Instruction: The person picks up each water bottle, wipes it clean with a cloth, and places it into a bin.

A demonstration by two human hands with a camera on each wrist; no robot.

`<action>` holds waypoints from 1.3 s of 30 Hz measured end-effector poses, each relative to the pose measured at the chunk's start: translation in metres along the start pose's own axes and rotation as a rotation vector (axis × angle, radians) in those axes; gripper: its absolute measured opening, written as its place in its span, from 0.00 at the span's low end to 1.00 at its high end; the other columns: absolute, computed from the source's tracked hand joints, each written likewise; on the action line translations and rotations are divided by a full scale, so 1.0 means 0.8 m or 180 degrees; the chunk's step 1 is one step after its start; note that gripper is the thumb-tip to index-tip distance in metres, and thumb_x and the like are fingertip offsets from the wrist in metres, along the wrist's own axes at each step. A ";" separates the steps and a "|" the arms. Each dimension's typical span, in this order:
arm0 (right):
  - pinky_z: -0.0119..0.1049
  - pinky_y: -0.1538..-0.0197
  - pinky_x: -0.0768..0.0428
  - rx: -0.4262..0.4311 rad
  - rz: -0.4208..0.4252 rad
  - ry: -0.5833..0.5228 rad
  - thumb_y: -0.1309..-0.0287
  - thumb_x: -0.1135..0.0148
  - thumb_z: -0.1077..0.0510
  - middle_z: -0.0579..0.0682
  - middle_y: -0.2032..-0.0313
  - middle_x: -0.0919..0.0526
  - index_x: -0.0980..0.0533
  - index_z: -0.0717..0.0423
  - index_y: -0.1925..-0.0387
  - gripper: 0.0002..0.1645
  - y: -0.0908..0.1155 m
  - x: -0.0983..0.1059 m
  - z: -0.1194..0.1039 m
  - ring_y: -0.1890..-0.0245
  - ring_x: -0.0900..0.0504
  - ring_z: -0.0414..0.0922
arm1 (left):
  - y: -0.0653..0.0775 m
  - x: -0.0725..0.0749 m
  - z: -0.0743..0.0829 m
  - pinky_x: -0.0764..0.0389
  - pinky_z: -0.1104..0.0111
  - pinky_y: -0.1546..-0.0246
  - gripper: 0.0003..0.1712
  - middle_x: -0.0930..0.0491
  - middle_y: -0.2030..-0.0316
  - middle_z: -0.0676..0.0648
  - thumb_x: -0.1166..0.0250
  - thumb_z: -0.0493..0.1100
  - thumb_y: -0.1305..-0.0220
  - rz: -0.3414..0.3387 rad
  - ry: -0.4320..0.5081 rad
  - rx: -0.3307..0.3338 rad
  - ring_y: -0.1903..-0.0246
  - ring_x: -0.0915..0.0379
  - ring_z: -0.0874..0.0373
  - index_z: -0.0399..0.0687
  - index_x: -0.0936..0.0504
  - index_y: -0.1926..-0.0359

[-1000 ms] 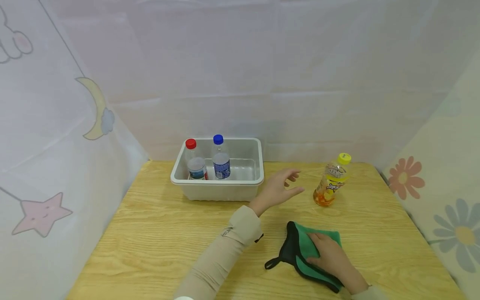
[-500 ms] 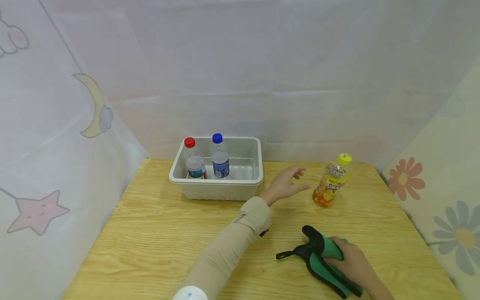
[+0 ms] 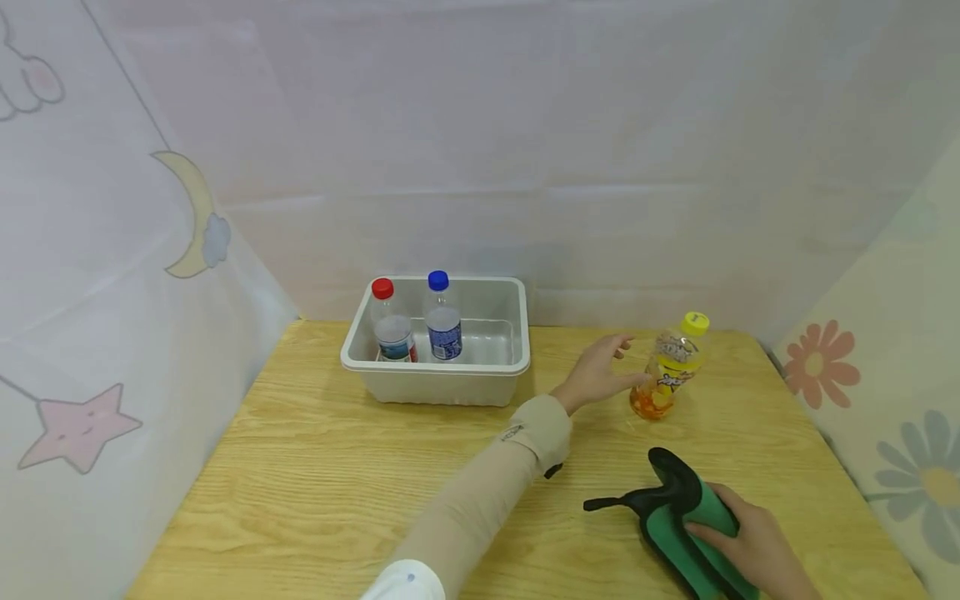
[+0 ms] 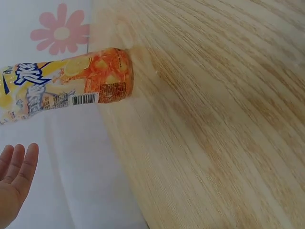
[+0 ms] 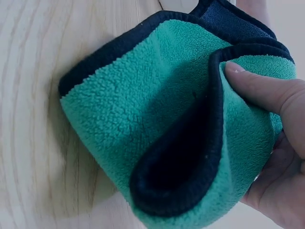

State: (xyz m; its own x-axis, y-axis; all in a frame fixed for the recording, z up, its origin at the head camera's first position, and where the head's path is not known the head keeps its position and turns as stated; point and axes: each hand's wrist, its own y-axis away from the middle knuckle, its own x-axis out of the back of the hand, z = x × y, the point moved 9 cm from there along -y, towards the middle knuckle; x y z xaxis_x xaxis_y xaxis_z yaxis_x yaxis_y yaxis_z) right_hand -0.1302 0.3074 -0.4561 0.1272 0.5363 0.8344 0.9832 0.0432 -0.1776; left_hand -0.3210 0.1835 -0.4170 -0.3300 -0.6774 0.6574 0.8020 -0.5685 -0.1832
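My left hand reaches forward with fingers spread, right at the side of a yellow-capped drink bottle. That bottle stands upright on the table and holds a little orange liquid; its printed label shows in the left wrist view, with the left hand's fingers apart from it. At the front right my right hand grips a folded green cloth with black edging and a hanging loop. In the right wrist view the thumb presses on a fold of the cloth.
A pale grey plastic tub stands at the back, left of the left hand. Inside it are a red-capped bottle and a blue-capped bottle. White printed curtains close off the wooden table at the back and sides.
My left hand has moved right, up to the yellow-capped bottle. My right hand has gathered the green cloth, which lay flatter before, and drawn it to the right.
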 end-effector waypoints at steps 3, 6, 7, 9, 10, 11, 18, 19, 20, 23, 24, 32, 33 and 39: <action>0.30 0.77 0.30 -0.0038 0.0000 0.0016 0.63 0.26 0.55 0.51 0.67 0.19 0.25 0.59 0.56 0.29 0.004 0.004 0.003 0.76 0.29 0.30 | -0.009 -0.008 0.002 0.29 0.73 0.52 0.42 0.33 0.43 0.54 0.37 0.61 0.46 -0.0008 0.0038 0.0046 0.48 0.34 0.64 0.57 0.43 0.33; 0.30 0.76 0.31 -0.0253 -0.0155 0.0024 0.59 0.28 0.51 0.52 0.65 0.19 0.27 0.60 0.53 0.30 0.011 0.003 0.013 0.76 0.29 0.31 | -0.016 -0.019 0.005 0.31 0.70 0.47 0.45 0.38 0.40 0.56 0.36 0.61 0.47 -0.0044 0.0047 0.0127 0.43 0.38 0.63 0.59 0.47 0.32; 0.30 0.76 0.31 -0.0331 -0.0213 0.0030 0.58 0.28 0.50 0.53 0.64 0.19 0.27 0.60 0.53 0.31 0.014 0.002 0.017 0.75 0.28 0.33 | -0.018 -0.022 0.005 0.33 0.69 0.45 0.46 0.40 0.38 0.57 0.36 0.61 0.48 -0.0047 0.0021 0.0146 0.41 0.41 0.63 0.60 0.48 0.32; 0.31 0.75 0.30 -0.0482 -0.0336 0.0091 0.57 0.29 0.47 0.54 0.63 0.19 0.28 0.62 0.51 0.34 0.019 -0.001 0.024 0.75 0.28 0.35 | -0.022 -0.029 0.008 0.36 0.68 0.42 0.49 0.44 0.35 0.57 0.36 0.62 0.49 -0.0053 -0.0090 0.0139 0.38 0.46 0.63 0.59 0.50 0.31; 0.31 0.75 0.30 -0.0526 -0.0373 0.0100 0.57 0.30 0.47 0.54 0.64 0.19 0.28 0.63 0.51 0.35 0.021 -0.002 0.026 0.75 0.28 0.36 | -0.024 -0.033 0.008 0.38 0.68 0.40 0.50 0.46 0.34 0.57 0.36 0.63 0.49 -0.0047 -0.0141 0.0129 0.36 0.49 0.63 0.59 0.51 0.31; 0.31 0.76 0.30 -0.0546 -0.0385 0.0107 0.57 0.30 0.47 0.54 0.64 0.19 0.29 0.63 0.50 0.35 0.023 -0.002 0.027 0.75 0.28 0.36 | -0.026 -0.036 0.008 0.39 0.67 0.39 0.50 0.48 0.34 0.57 0.36 0.63 0.50 -0.0041 -0.0169 0.0119 0.36 0.51 0.63 0.59 0.52 0.31; 0.32 0.76 0.30 -0.0568 -0.0382 0.0127 0.59 0.29 0.47 0.55 0.64 0.19 0.28 0.63 0.51 0.35 0.031 -0.003 0.027 0.75 0.26 0.38 | -0.040 -0.052 0.011 0.40 0.68 0.39 0.53 0.48 0.34 0.58 0.35 0.63 0.51 0.0043 -0.0165 0.0045 0.36 0.52 0.64 0.61 0.56 0.30; 0.32 0.76 0.30 -0.0573 -0.0380 0.0118 0.59 0.29 0.47 0.56 0.64 0.19 0.28 0.63 0.51 0.35 0.031 -0.003 0.027 0.75 0.26 0.39 | -0.041 -0.053 0.012 0.39 0.68 0.39 0.53 0.46 0.35 0.58 0.35 0.63 0.51 0.0047 -0.0161 0.0040 0.36 0.51 0.64 0.60 0.56 0.30; 0.32 0.76 0.30 -0.0576 -0.0377 0.0113 0.58 0.29 0.47 0.56 0.64 0.19 0.28 0.63 0.51 0.35 0.031 -0.003 0.027 0.75 0.26 0.39 | -0.042 -0.053 0.014 0.39 0.69 0.40 0.53 0.45 0.36 0.58 0.35 0.63 0.51 0.0051 -0.0155 0.0030 0.36 0.50 0.64 0.60 0.56 0.30; 0.31 0.76 0.30 -0.0598 -0.0382 0.0089 0.58 0.29 0.48 0.56 0.63 0.19 0.28 0.63 0.51 0.35 0.032 -0.004 0.028 0.75 0.26 0.38 | -0.045 -0.053 0.019 0.38 0.71 0.40 0.51 0.40 0.39 0.59 0.36 0.62 0.49 0.0029 -0.0183 0.0021 0.38 0.46 0.64 0.58 0.55 0.31; 0.31 0.76 0.30 -0.0615 -0.0395 0.0077 0.58 0.29 0.48 0.56 0.63 0.19 0.29 0.63 0.50 0.35 0.032 -0.005 0.028 0.76 0.26 0.38 | -0.045 -0.052 0.019 0.38 0.71 0.41 0.51 0.39 0.39 0.59 0.37 0.62 0.48 0.0025 -0.0201 0.0046 0.39 0.45 0.65 0.58 0.55 0.31; 0.32 0.75 0.30 -0.0782 -0.0454 0.0023 0.55 0.31 0.46 0.57 0.62 0.20 0.31 0.65 0.48 0.38 0.029 -0.002 0.029 0.74 0.27 0.40 | -0.041 -0.046 0.024 0.33 0.73 0.46 0.49 0.35 0.43 0.61 0.36 0.61 0.48 -0.0032 -0.0116 0.0122 0.44 0.38 0.67 0.59 0.52 0.31; 0.32 0.75 0.30 -0.0788 -0.0439 0.0025 0.55 0.31 0.46 0.57 0.62 0.20 0.31 0.65 0.48 0.38 0.029 0.000 0.028 0.74 0.27 0.40 | -0.039 -0.046 0.024 0.32 0.73 0.46 0.49 0.35 0.43 0.61 0.36 0.61 0.49 -0.0048 -0.0087 0.0122 0.44 0.38 0.68 0.59 0.52 0.31; 0.31 0.75 0.31 -0.0746 -0.0329 0.0024 0.54 0.31 0.46 0.58 0.62 0.20 0.30 0.64 0.49 0.36 0.022 0.004 0.027 0.75 0.28 0.38 | -0.033 -0.036 0.024 0.32 0.72 0.46 0.48 0.37 0.42 0.62 0.36 0.61 0.49 -0.0010 -0.0056 0.0135 0.44 0.38 0.67 0.62 0.51 0.32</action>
State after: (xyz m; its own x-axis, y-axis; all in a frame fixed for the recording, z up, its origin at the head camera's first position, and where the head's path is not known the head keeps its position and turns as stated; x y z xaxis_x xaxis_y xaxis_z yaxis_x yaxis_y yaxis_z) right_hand -0.1153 0.3282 -0.4681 0.0244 0.5327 0.8459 0.9945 -0.0995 0.0339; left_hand -0.3231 0.2269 -0.4166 -0.3240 -0.6671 0.6709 0.8215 -0.5500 -0.1502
